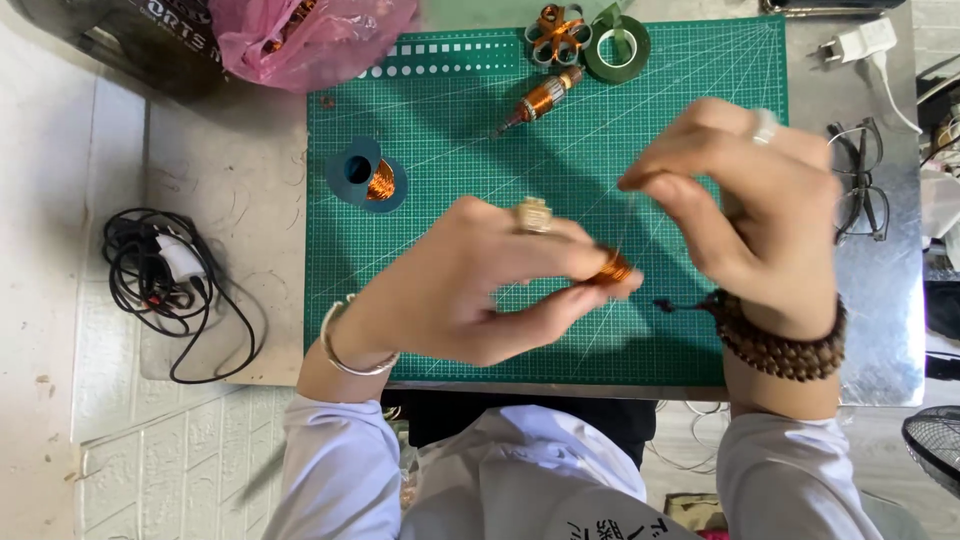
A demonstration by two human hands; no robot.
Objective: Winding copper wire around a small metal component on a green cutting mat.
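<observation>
- Two hands raised above green cutting mat (450, 130), working together on one small copper coil (614, 268).
- Left hand (470, 290): fingertips pinched shut on copper coil, holding it steady over the near middle of the mat; ring on one finger, metal bangle (345, 350) at the wrist.
- Right hand (760, 215): thumb and forefinger closed together just above and to the right of the coil, seemingly on a fine wire (628, 215) running down to it; wire too thin to confirm. Bead bracelet (785, 345) at the wrist.
- Hands held close but not touching, likely so one steadied the coil while the other kept the strand taut.
- Wire spool (368, 178) set flat on the mat's left part, well apart from the hands.
- Wound motor rotor (540, 102) lying tilted near the mat's far edge; beside it a copper-wound core (558, 32) and green tape roll (622, 50), touching or nearly so.
- Pink plastic bag (305, 35) overlapping the mat's far left corner.
- Eyeglasses (860, 180) and white plug adapter (860, 42) kept off the mat on the right.
- Surface: metal-topped table (220, 180), scuffed; black cable bundle (165, 285) at its left edge.
- Room: pale tiled floor (150, 460); fan guard (935, 445) at lower right.
</observation>
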